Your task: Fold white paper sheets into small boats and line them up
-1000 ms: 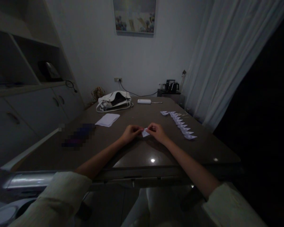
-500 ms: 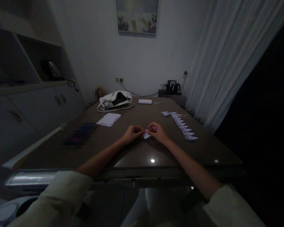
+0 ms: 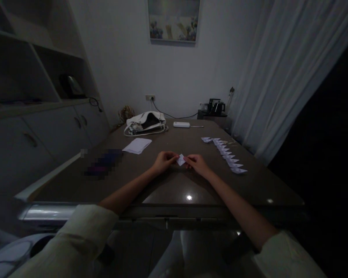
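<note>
A small folded piece of white paper, diamond-shaped from here, is held just above the table between my hands. My left hand pinches its left corner between thumb and fingers. At the right corner, my right hand grips it the same way, with some fingers tucked beneath. To the right lies a row of several folded white paper boats, set close together in a slanting line. A stack of white paper sheets rests on the table beyond my left hand.
A white handbag sits at the table's far left, with a white power bank to its right. A pixelated dark object lies on the left of the brown table. A curtain hangs at the right.
My fingers have shifted outward to the paper's side corners, so more of its diamond face shows. The whole view has swung slightly left. Other things on the table keep their places.
</note>
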### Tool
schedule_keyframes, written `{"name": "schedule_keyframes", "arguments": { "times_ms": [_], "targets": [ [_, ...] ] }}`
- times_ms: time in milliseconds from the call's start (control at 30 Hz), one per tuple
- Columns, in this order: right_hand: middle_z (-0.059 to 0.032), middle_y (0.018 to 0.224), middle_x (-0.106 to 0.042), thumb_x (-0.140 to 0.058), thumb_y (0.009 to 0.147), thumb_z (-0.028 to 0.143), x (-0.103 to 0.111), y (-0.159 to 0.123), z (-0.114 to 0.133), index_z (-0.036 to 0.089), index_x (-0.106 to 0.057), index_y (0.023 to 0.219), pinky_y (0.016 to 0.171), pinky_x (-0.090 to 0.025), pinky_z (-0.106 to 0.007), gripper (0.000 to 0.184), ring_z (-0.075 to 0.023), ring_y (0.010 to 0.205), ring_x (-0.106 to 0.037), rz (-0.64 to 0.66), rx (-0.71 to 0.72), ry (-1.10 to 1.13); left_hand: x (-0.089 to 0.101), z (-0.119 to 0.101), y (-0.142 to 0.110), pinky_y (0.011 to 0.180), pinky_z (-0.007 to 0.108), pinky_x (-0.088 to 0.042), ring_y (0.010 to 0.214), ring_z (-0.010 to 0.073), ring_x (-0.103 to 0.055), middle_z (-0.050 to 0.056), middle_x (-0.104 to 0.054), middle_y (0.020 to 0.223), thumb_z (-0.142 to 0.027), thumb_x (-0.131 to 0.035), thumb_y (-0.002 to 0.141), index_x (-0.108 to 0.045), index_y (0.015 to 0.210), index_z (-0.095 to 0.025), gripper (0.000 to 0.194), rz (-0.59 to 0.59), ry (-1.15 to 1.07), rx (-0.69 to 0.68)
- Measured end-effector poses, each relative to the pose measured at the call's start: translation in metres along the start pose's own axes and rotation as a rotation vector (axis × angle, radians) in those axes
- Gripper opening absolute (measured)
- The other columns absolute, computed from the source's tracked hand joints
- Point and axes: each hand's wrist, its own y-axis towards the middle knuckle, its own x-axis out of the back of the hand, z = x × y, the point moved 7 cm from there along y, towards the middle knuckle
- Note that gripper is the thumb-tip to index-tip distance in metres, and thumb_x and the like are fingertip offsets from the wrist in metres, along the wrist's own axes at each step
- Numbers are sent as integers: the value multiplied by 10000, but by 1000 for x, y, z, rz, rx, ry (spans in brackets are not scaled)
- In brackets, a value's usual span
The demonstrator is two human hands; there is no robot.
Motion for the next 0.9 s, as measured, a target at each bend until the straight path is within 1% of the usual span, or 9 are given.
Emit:
{"name": "schedule_keyframes", "arguments": {
  "times_ms": [167,400,533,633,767,900],
  "targets": [
    [-9,550,-556,-561,774,533,0,0,3,138,-609,681,460,-351,-218,408,-119,482,-494,-6,19,-20,-2,2,0,531,211,-438,553,135,-593,72,-684,676,-481,-628,738,-676,843,-69,429,20,-33,9],
    [-12,566,-555,-565,786,486,1,-3,11,143,-588,641,516,-363,-232,373,-122,511,-492,0,56,-78,-5,9,2,522,201,-430,541,124,-585,58,-670,652,-463,-644,732,-666,831,-68,408,43,-82,45],
    [-4,535,-545,-587,771,482,-2,-4,13,149,-587,612,513,-368,-230,369,-122,500,-488,29,65,-99,-11,12,0,516,201,-439,542,123,-591,56,-669,666,-457,-655,724,-651,839,-70,405,92,-113,86],
    [-4,516,-543,-591,772,492,-6,-5,13,151,-581,594,503,-376,-228,385,-121,485,-490,41,67,-105,-14,11,-2,507,205,-440,533,130,-595,57,-663,643,-465,-666,712,-653,794,-67,407,129,-126,108],
    [-13,538,-560,-559,794,509,-5,-4,13,148,-583,621,490,-390,-226,401,-118,480,-497,29,66,-90,-11,10,-1,510,204,-436,538,125,-582,41,-646,629,-481,-671,696,-639,761,-72,415,96,-142,107],
    [-28,614,-593,-565,791,484,1,-3,12,141,-600,678,510,-403,-225,363,-122,526,-516,2,65,-73,-6,11,0,522,208,-435,543,117,-563,27,-629,626,-495,-671,683,-624,736,-80,421,52,-158,101]
  ]
}}
